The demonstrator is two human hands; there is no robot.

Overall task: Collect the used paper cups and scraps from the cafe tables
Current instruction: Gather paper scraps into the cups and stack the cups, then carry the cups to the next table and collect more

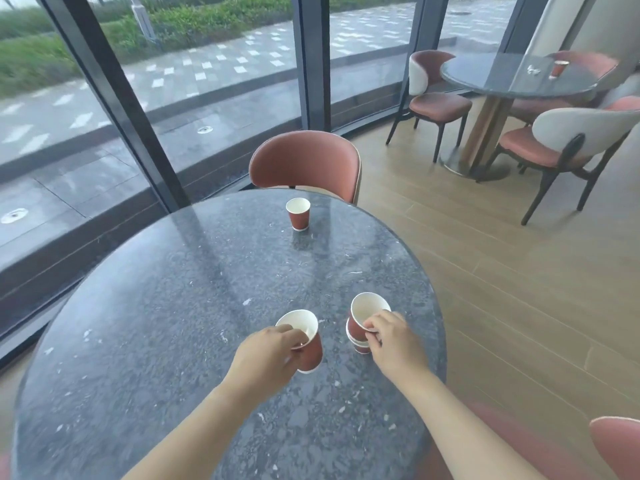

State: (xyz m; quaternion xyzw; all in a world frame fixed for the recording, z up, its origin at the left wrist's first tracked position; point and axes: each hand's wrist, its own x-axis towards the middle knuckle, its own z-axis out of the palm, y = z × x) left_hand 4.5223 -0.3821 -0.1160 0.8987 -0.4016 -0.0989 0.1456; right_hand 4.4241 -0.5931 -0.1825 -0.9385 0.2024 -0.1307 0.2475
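On the round dark stone table (173,341) my left hand (268,355) pinches the rim of a red paper cup (304,341), white inside. Just to its right my right hand (391,341) grips the rim of a tilted red cup stack (362,318), with nested cup bottoms showing below. A third red cup (298,214) stands upright alone at the table's far side. On the farther round table (512,76) at the back right stand another red cup (558,68) and a small pale scrap (533,69).
A red chair (304,161) stands at the table's far side, by the glass wall. More red-and-white chairs (568,147) surround the far table. A red chair back (620,445) shows at the lower right. Wooden floor lies between the tables.
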